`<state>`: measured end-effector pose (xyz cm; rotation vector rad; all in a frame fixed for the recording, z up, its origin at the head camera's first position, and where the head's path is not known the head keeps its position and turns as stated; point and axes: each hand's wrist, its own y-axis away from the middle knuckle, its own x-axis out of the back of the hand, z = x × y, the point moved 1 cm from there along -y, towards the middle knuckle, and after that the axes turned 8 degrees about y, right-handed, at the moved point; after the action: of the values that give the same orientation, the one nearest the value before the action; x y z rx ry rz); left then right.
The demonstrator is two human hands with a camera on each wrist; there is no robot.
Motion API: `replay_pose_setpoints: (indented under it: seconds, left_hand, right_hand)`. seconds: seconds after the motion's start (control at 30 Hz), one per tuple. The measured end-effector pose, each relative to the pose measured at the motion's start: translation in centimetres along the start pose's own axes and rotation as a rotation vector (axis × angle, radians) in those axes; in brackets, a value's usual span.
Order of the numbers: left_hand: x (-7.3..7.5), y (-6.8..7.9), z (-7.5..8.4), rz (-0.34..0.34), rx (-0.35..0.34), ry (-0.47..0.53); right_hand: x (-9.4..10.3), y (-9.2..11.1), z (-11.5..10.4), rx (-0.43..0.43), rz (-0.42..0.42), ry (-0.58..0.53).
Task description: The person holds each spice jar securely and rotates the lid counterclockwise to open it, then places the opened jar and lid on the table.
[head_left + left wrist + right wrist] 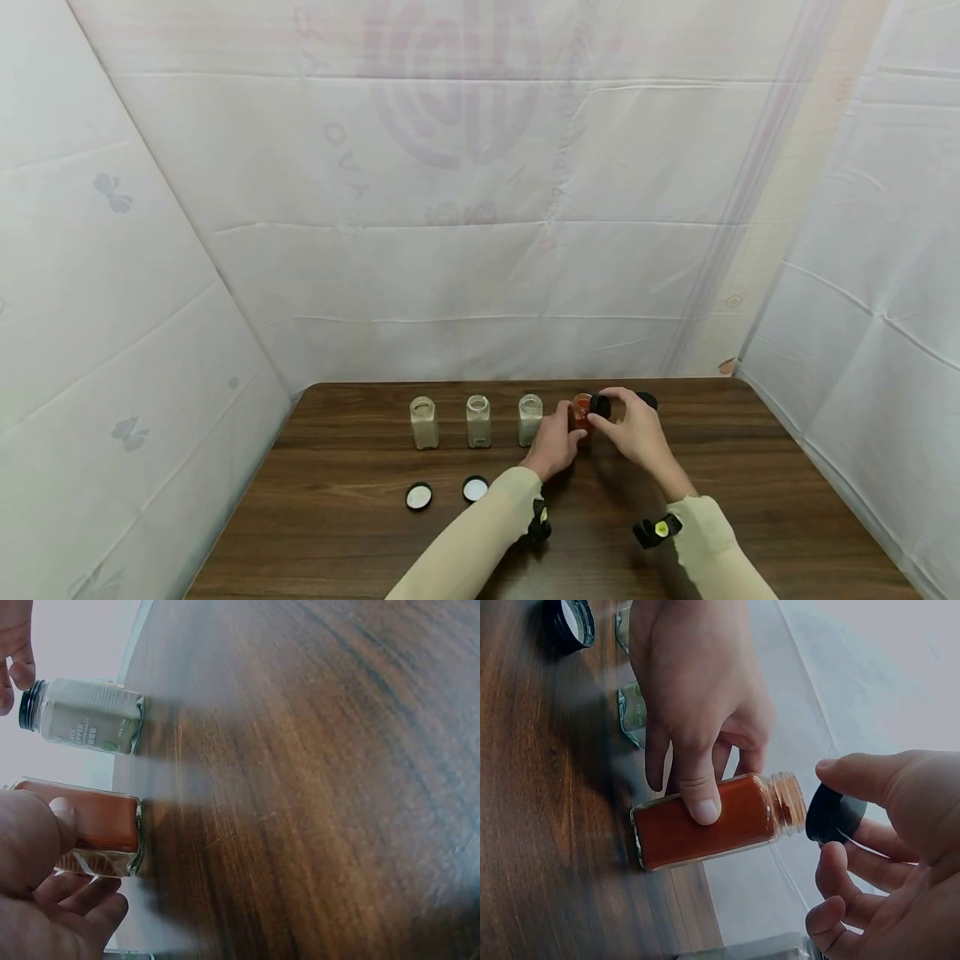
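My left hand (553, 446) grips a square glass jar of red-orange spice powder (712, 825), thumb on one face and fingers round the other side. The jar stands upright on the table, its threaded glass mouth uncovered. Between thumb and fingers, my right hand (636, 429) pinches a black screw lid (832, 816), tilted and just off the jar's rim. To the right, partly behind the right hand in the head view, stands a capped jar of greyish powder (90, 716) with "PEPPER" on its label.
Three lidless glass jars with pale contents, a left one (424, 425), a middle one (478, 423) and a right one (529, 423), stand in a row leftward. Two black lids, one (418, 497) left of the other (475, 489), lie white side up nearer the front. White cloth (480, 275) hangs behind.
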<state>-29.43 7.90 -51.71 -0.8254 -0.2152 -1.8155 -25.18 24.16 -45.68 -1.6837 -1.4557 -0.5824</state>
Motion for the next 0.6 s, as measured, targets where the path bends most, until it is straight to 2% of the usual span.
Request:
replay_pose_setpoints:
  seconds: [0.4,0.6]
  left_hand:
    - [0.11,0.14,0.05,-0.013,0.011,0.025]
    - [0.07,0.13,-0.06,0.003,-0.006,0.016]
  right_hand:
    - [0.13,0.39,0.18,0.028,0.028,0.004]
    - [0.35,0.71,0.35,0.03,0.007,-0.008]
